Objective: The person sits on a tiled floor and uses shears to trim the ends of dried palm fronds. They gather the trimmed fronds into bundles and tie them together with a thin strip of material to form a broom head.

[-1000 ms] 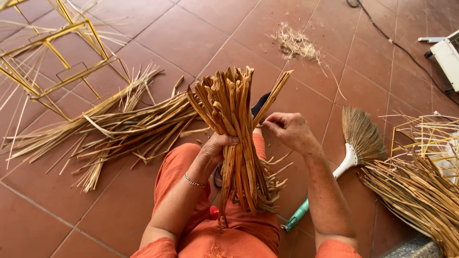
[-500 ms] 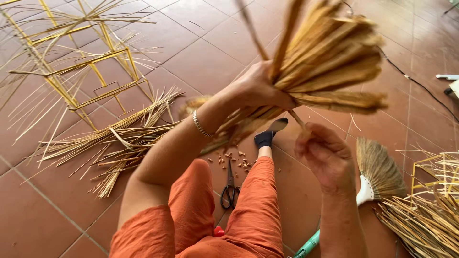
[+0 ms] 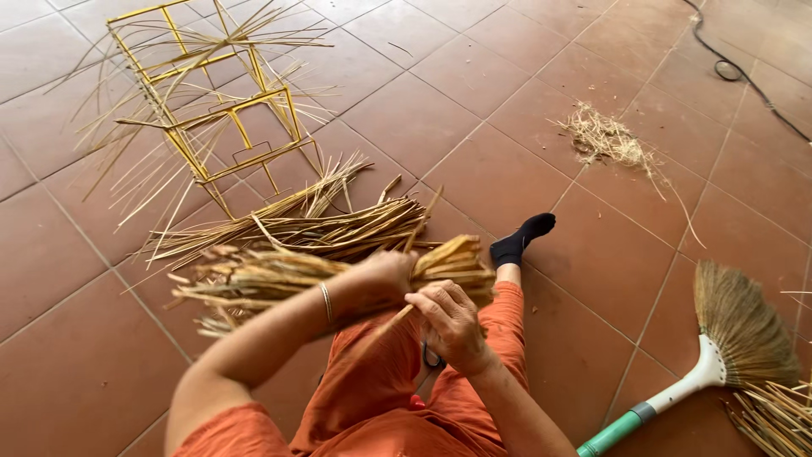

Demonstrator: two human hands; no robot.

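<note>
Dry flat straw strips [image 3: 288, 279] bundled crosswise, left hand [image 3: 385, 275] gripping them, right hand [image 3: 452, 326] pinching one strip

A terracotta tile floor [image 3: 524, 101] carries a yellow frame [image 3: 211, 110] at upper left, loose strips [image 3: 321, 224] mid-frame, scraps [image 3: 605, 140] at upper right, a broom [image 3: 727, 347] at lower right.

Tan straw bundle [image 3: 279, 279], orange trousers [image 3: 381, 381]
</note>
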